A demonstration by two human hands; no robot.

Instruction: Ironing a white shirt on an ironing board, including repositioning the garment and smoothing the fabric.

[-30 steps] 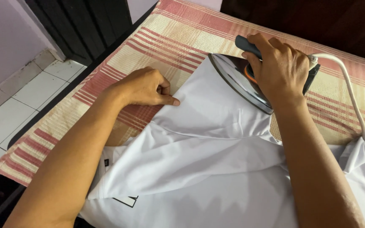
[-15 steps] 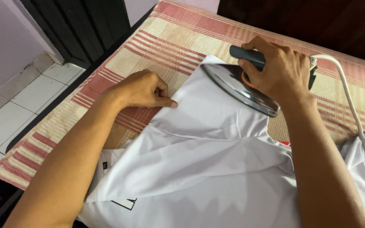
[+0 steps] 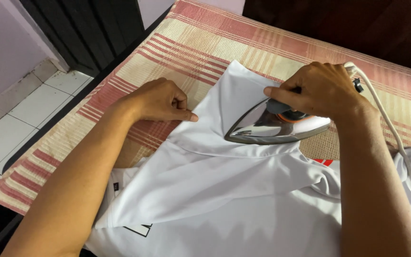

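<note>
A white shirt (image 3: 224,190) lies spread on a red-and-beige striped cloth (image 3: 186,43). My right hand (image 3: 322,88) grips the handle of a steel iron (image 3: 274,128), which rests flat on the shirt's sleeve with its tip pointing left. My left hand (image 3: 160,100) is curled into a loose fist and pins the sleeve's left edge between thumb and fingers against the cloth. The iron's handle is mostly hidden under my right hand.
A white power cord (image 3: 391,128) runs from the iron down the right side over the shirt. White floor tiles (image 3: 20,123) lie off the left edge. A dark slatted panel (image 3: 91,28) stands at the back left, a dark wall behind.
The iron has slid down and left along the sleeve and now lies flat, tip to the left. My left hand has stayed pinching the sleeve edge.
</note>
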